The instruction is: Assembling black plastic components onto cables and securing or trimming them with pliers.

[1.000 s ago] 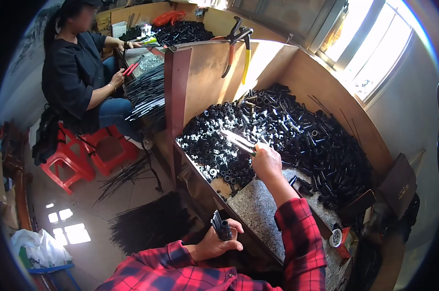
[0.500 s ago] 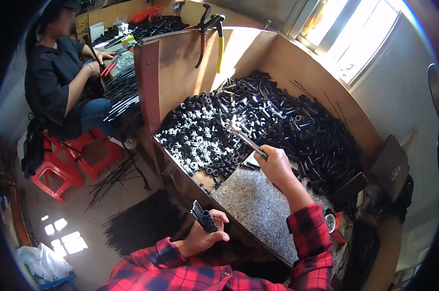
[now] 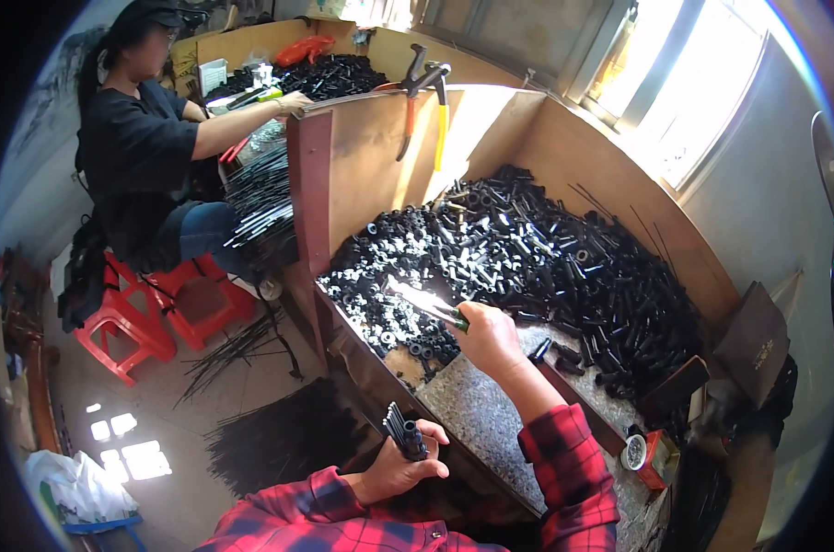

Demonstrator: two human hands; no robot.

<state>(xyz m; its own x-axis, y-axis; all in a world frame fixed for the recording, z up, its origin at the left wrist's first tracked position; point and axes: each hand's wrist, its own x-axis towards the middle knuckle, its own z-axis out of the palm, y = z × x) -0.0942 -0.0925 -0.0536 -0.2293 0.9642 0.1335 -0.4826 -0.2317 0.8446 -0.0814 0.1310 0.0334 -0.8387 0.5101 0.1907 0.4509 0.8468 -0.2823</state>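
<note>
My right hand is closed around the green handle of a metal pliers-like tool. Its shiny end reaches left over a heap of small black tubular parts and rings, where sunlight glares and blurs the jaws. Lower down, by the bench's front edge, my left hand grips a bundle of thin black rods with short black tube pieces on it. The rods point up and away. Beneath my right forearm lies a speckled grey stone slab.
Pincers with red and yellow handles hang on the wooden partition. Beyond it a co-worker in black sits on red stools. Black rods cover part of the floor. A round tin stands at the slab's right.
My right hand and its tool have moved left and slightly down in the picture. The head view has shifted a little. The co-worker's arm now reaches to the partition's top.
</note>
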